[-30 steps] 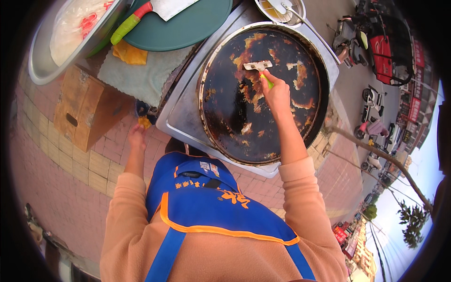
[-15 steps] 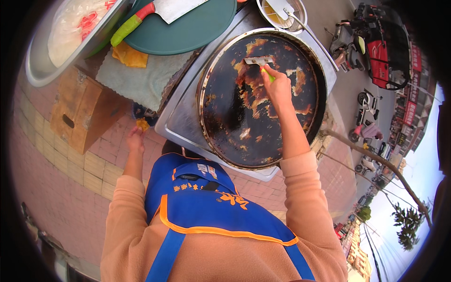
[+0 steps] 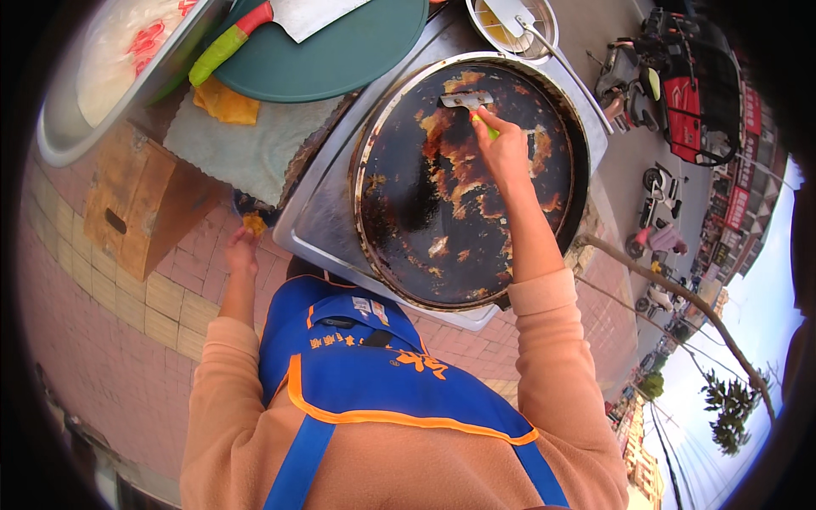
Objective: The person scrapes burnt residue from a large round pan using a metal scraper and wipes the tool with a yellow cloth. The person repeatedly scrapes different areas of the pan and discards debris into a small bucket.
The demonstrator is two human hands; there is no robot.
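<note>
My right hand [image 3: 504,155] is closed around the green handle of a wide-bladed scraper [image 3: 465,100]. Its metal blade rests on the far part of a large round black griddle pan [image 3: 406,259], among brown burnt patches and pale flakes. Low at the left, beside the stove, my left hand [image 3: 240,252] pinches a small crumpled yellow-brown piece [image 3: 254,224]; whether it is cloth or food I cannot tell.
A metal stovetop [image 3: 319,223] carries the pan. Far left are a cleaver [image 3: 310,15] on a green round board [image 3: 340,64], a yellow cloth [image 3: 228,104], a grey cloth [image 3: 229,144], a wooden box [image 3: 140,200] and a metal basin [image 3: 55,140]. A strainer bowl [image 3: 548,53] stands behind the pan.
The scraper has slid slightly farther away across the pan with my right hand. My left hand still holds the yellow-brown piece. The whole view has shifted a little.
</note>
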